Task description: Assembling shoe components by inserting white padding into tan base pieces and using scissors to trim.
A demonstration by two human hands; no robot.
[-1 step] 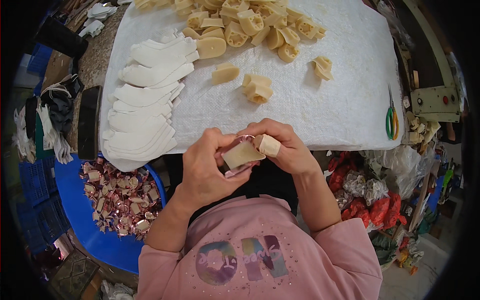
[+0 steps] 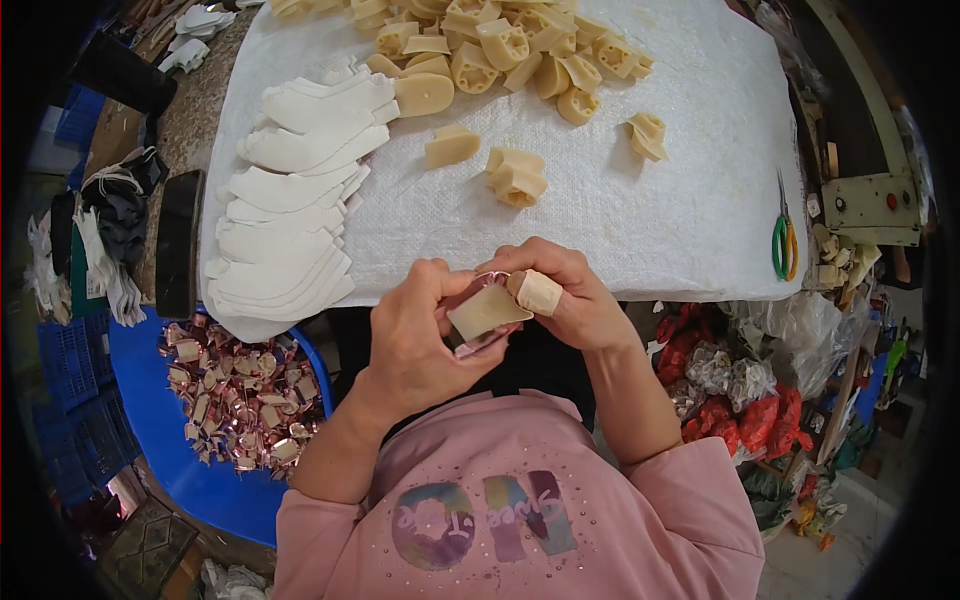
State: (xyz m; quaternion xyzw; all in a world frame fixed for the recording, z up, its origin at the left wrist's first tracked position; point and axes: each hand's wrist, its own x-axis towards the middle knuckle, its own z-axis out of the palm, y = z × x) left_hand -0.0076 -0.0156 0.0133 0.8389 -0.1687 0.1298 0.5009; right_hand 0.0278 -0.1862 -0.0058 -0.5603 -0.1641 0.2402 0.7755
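My left hand is wrapped round a shoe heel with a shiny pink covering and a pale cream flat face turned up. From the other side my right hand pinches the covering's upper edge. A tan wrap encircles the right thumb. Both hands are just off the near edge of the white table cover. Beyond them lie bare beige heels, singly and in a large pile at the back. Overlapping white cut pieces run in a row down the left side.
At my left, a blue tub holds many pink-covered heels. A dark phone lies by the table's left side. Scissors with green and orange handles rest near the right edge. Red and clear plastic bags crowd the lower right.
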